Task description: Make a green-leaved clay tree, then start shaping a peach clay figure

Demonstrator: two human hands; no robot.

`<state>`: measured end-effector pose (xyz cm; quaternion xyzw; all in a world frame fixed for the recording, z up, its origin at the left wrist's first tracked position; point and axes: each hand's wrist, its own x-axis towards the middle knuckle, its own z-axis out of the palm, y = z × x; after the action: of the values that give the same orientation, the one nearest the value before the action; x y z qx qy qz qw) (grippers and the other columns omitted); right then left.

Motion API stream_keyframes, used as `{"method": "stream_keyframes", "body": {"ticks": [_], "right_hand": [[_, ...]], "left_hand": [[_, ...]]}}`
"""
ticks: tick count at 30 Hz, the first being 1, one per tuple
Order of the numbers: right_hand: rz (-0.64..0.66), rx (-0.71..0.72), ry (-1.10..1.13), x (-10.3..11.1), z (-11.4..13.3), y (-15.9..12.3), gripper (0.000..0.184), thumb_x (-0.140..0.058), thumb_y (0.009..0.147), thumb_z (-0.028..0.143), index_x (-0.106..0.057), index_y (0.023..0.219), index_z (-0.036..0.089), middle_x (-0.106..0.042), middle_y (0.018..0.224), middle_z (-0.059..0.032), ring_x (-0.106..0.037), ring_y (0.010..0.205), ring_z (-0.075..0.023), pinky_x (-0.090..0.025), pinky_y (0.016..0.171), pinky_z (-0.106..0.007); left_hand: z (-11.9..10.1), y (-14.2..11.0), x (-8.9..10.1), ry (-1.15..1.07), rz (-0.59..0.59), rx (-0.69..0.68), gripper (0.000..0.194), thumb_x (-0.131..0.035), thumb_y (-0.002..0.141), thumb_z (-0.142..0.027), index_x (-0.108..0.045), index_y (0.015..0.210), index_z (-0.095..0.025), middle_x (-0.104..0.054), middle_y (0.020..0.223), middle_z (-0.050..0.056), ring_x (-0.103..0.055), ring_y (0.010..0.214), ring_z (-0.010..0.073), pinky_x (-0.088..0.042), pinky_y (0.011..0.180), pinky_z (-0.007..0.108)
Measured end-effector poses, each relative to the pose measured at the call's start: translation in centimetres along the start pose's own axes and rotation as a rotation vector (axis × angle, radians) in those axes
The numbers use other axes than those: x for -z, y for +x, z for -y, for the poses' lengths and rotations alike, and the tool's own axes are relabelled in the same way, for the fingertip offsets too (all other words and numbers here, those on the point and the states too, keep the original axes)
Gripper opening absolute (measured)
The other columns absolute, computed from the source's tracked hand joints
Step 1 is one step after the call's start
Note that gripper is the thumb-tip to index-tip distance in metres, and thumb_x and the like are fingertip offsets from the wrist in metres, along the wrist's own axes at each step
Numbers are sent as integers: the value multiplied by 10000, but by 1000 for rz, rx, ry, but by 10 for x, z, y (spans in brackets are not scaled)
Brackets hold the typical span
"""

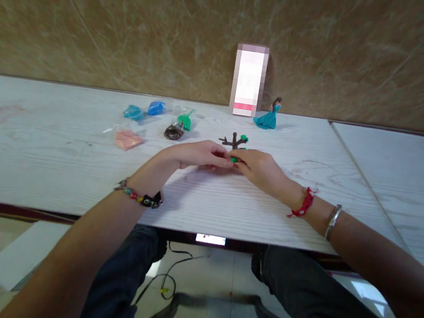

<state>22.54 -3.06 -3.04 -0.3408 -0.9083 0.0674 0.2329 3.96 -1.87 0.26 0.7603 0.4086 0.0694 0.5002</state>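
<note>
Both hands meet over the table, fingertips pinched around a small lump of green modelling clay point(234, 159). My left hand point(207, 154) comes at it from the left, its fingers closed and partly hiding each other. From the other side, my right hand point(258, 167) presses its closed fingertips to the same lump. Just beyond the fingers lies a small brown clay tree point(233, 142) with bare branches. A green clump point(244, 138) sits on its upper right branch, and more green shows lower down. The tree's base is hidden behind my hands.
Left of my hands are bags of blue point(156, 108), teal point(134, 112), green point(185, 120), brown point(174, 131) and peach clay point(128, 139). A blurred phone-like screen point(248, 82) leans on the wall. Beside it stands a teal-gowned figurine point(267, 117).
</note>
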Motion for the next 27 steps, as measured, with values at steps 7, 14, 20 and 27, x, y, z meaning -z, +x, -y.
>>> {"method": "stream_keyframes", "body": {"ticks": [7,14,20,27], "right_hand": [[-77,-6,21,-1,0,-1,201,-453,795,135,-624,900,147,-659,869,-54,-581,802,-146,-432,721,-274],[-159,49,-43,-2,-2,-1,211,-425,842,189,-623,899,143,-618,850,-68,-541,809,-151,-425,721,-278],[-161,77,-143,0,0,-2,233,-378,863,202,-596,830,128,-574,801,-81,-507,756,-160,-412,681,-284],[-238,90,-83,1,0,-5,222,-372,878,236,-575,872,147,-557,826,-75,-506,772,-160,-417,684,-287]], "left_hand": [[0,4,-7,-92,-132,5,261,-577,686,-381,-602,767,-134,-483,616,-10,-393,541,73,-284,490,202],[2,8,-11,-115,-209,-61,183,-584,665,-309,-590,718,-134,-481,603,-28,-404,556,67,-298,536,208],[-2,5,-10,-197,-165,-31,184,-568,702,-309,-552,661,-130,-410,538,-35,-338,476,48,-227,454,203],[-6,3,-8,-268,-185,-52,157,-597,684,-276,-559,667,-125,-389,532,-37,-304,467,35,-202,437,197]]}}
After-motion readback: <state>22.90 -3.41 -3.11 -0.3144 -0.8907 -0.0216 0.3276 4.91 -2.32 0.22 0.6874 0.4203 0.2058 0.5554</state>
